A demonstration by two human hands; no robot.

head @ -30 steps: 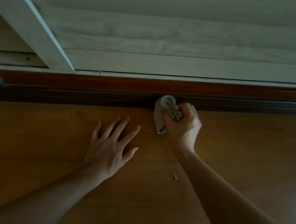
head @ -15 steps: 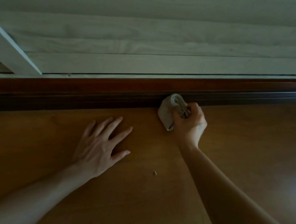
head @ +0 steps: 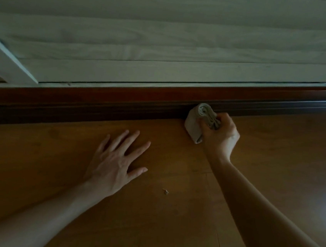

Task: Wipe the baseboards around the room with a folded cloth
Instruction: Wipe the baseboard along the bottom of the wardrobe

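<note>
The right hand (head: 220, 137) grips a folded cloth (head: 195, 122) against the dark baseboard (head: 99, 106); the left hand (head: 116, 162) lies flat, fingers spread, on the wooden floor (head: 167, 224).

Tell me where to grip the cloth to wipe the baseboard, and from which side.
Grip the bunched layered edges on the room-facing side of the cloth, coming in over the floor, as the right hand does. The folds gather there into a handle, leaving the smooth fold free toward the baseboard.

One left hand (head: 113, 166), one right hand (head: 220, 137), one folded cloth (head: 193, 124), one baseboard (head: 99, 108), one small scrap (head: 165, 192)
</note>
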